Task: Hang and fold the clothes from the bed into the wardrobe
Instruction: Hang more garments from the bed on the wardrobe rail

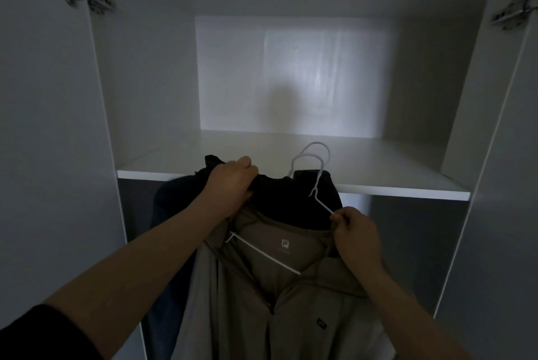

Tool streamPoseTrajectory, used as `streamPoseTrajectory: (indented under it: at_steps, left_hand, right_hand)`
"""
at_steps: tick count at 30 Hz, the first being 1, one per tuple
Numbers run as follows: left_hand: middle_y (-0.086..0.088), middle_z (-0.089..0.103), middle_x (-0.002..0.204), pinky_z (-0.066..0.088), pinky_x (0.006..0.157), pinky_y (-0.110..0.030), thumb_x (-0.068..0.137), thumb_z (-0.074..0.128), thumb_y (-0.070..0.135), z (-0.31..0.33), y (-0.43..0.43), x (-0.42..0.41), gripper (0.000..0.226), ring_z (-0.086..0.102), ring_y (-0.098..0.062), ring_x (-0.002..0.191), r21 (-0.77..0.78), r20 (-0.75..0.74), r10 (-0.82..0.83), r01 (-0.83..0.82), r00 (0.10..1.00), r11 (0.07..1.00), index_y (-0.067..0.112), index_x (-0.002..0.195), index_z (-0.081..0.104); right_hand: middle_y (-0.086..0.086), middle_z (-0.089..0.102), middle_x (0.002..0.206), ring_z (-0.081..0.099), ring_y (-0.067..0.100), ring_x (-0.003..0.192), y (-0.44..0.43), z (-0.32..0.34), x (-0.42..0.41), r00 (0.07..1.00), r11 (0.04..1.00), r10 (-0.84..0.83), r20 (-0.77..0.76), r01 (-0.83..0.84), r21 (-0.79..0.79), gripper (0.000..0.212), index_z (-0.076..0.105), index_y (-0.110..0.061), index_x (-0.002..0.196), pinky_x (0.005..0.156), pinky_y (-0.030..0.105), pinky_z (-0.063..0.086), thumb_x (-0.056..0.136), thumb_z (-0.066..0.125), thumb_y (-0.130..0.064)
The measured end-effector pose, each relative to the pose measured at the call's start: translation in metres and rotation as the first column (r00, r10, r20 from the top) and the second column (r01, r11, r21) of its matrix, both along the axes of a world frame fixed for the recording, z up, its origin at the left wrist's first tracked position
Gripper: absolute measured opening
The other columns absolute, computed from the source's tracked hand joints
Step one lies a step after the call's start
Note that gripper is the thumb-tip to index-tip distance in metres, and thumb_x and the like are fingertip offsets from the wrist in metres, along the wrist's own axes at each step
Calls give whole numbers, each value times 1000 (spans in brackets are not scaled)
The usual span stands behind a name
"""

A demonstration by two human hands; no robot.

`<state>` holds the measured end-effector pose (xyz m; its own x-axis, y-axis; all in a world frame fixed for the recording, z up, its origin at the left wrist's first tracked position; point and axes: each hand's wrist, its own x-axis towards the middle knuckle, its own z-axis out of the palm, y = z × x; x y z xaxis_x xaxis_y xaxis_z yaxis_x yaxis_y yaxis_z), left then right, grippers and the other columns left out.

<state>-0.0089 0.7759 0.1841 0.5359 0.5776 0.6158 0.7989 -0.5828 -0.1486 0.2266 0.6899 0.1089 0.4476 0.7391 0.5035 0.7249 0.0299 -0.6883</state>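
both arms reach up from the bottom of the frame. the left hand [230,179], at centre, curls its fingers round a black garment [291,199] by the shelf [393,182] edge. the right hand [358,236], right of centre, pinches a white hanger [322,203] wire at the collar of the brown jacket [305,310], which hangs at bottom centre. 2 hanger hooks rise over the wardrobe [145,83] shelf's front edge.

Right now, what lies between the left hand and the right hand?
In the head view, a black garment, gripped by the left hand, fills the stretch. A white hanger crosses it toward the right hand, which pinches the wire.
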Motion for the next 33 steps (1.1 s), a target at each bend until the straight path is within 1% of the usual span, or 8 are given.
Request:
streamPoseTrajectory:
  at_steps: [5,8,11,13,16,21,29,33]
  left_hand:
    - [-15,57,54,44,44,-31,47,82,-1,1,-19,-2,29,58,-29,52,44,-102,-33,37,994,998,-1,63,58]
    - [-14,53,48,38,43,-28,43,83,1,0,-35,-8,32,55,-28,51,85,-127,-12,23,992,996,0,61,56]
    - [-22,65,75,43,57,-32,69,75,10,-9,-53,-16,27,61,-33,73,42,-16,43,-42,999,998,2,94,68]
    - [-22,66,97,42,68,-32,85,62,19,-16,-68,-19,31,60,-33,90,-27,34,124,-123,992,992,4,112,63]
    - [-23,67,97,41,67,-32,88,59,19,-23,-95,-21,30,62,-35,87,-81,129,186,-177,974,981,5,115,62]
    - [-14,67,98,46,70,-34,89,55,28,-35,-142,-12,27,63,-32,90,-180,92,309,-290,947,940,7,107,60]
    - [-13,64,104,42,67,-31,92,51,28,-32,-205,-38,25,61,-28,92,-259,42,341,-319,939,912,6,102,55]
    - [-17,62,108,43,69,-33,93,52,26,-34,-239,-47,31,59,-32,94,-334,82,314,-271,946,903,3,114,51]
  right_hand:
    - [5,69,87,61,20,80,-17,-4,-4,999,999,32,-28,-32,-12,17,69,-12,92,71,29,45,94,52,-11]
    - [2,68,83,60,19,79,-38,-11,1,997,997,71,-3,-71,-30,17,66,-16,85,72,32,47,93,53,-10]
    - [-4,64,76,60,17,77,-68,-17,7,992,991,120,27,-118,-54,19,61,-23,78,73,34,48,93,54,-12]
    - [-7,62,74,59,15,75,-89,-20,14,988,988,143,55,-140,-60,21,59,-25,76,71,33,47,93,55,-14]
    - [-5,63,73,59,15,74,-119,-19,31,985,987,155,75,-151,-57,21,61,-20,74,68,31,46,93,56,-14]
    - [1,62,76,59,23,80,-173,-12,57,991,989,99,92,-87,-121,20,59,-21,72,69,31,41,90,57,-13]
    - [11,69,96,62,32,92,-263,17,68,979,982,-72,191,103,-161,16,68,-18,94,75,35,46,93,53,-21]
    - [12,68,98,62,33,93,-301,26,56,973,969,-130,192,166,-184,18,68,-18,98,70,31,40,94,51,-22]
